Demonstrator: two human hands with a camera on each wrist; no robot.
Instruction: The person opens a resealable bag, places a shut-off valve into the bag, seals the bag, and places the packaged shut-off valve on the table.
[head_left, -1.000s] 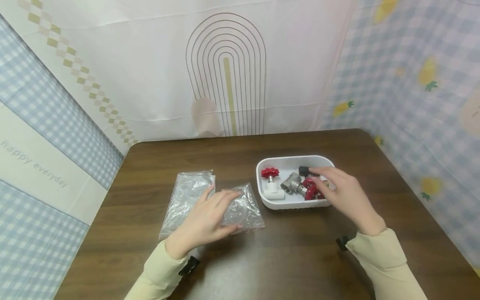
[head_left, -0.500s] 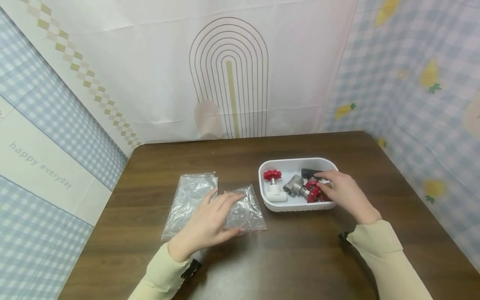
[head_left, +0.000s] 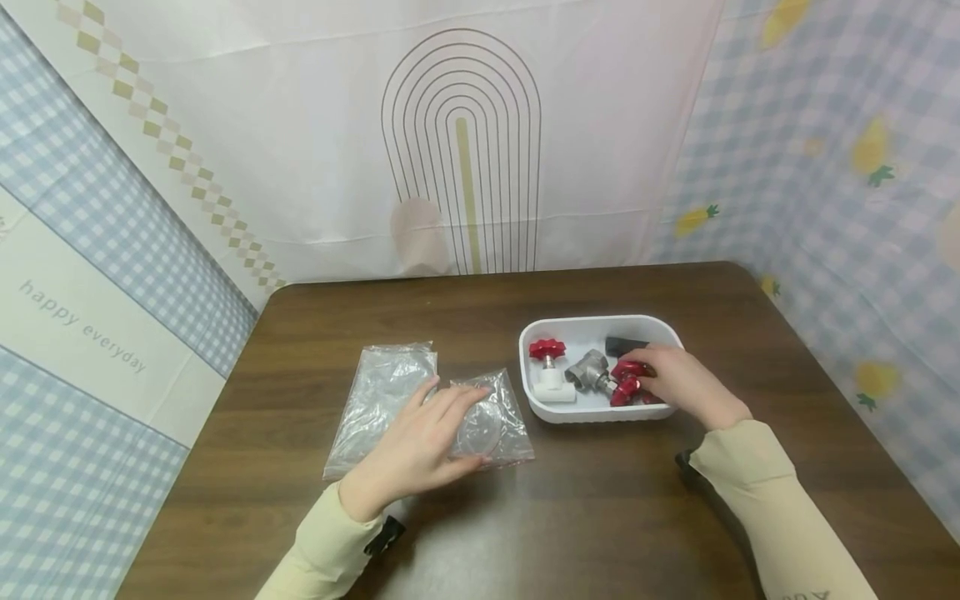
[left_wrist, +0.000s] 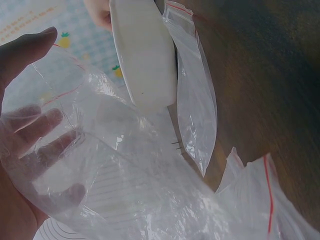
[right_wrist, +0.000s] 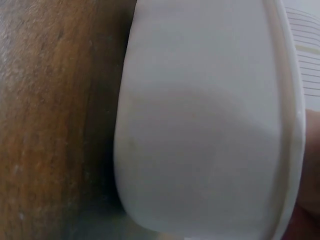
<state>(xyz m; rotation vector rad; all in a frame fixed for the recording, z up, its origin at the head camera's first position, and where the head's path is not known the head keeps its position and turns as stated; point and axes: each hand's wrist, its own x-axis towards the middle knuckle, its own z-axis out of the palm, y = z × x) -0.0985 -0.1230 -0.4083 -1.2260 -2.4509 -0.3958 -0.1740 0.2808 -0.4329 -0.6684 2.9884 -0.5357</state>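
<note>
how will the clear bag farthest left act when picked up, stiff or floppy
The bag will probably be floppy and sag, since its film is creased and wrinkled. It looks light for its size, because the plastic is thin and see-through. It may also be a bit slippery, judging by its shiny surface.

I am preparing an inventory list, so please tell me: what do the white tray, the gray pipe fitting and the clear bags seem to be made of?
White tray: probably plastic, smooth and satin, with evenly rounded walls.
Gray pipe fitting: likely metal, dull, from its gray color and highlights; alloy unclear.
Clear bags: thin plastic film, glossy, see-through, creased, with bright glints.
</note>
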